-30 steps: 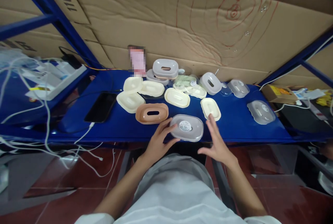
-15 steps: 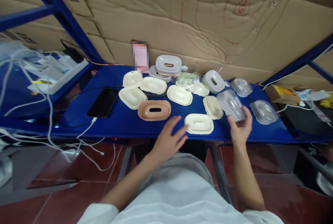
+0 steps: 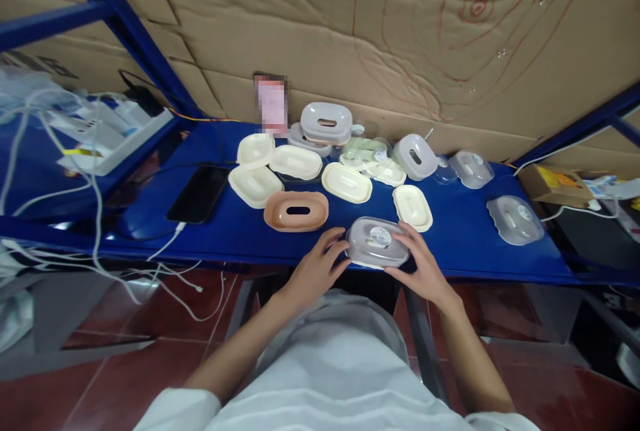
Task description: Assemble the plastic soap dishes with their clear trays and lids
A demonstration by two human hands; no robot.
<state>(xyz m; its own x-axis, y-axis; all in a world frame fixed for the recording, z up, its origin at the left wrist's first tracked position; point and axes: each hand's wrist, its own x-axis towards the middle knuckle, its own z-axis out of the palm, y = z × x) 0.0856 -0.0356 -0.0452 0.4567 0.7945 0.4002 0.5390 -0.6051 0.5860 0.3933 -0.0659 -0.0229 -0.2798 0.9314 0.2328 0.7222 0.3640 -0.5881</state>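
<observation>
Under the clear plastic lid with a round white label, you can make out little more than the near rim of the cream oval tray. The label's print is too small for you to read. Fingers of your right hand cover the lid's right end. The pink upright rectangle at the back is pixelated. Your white sleeves run off the bottom edge.
</observation>
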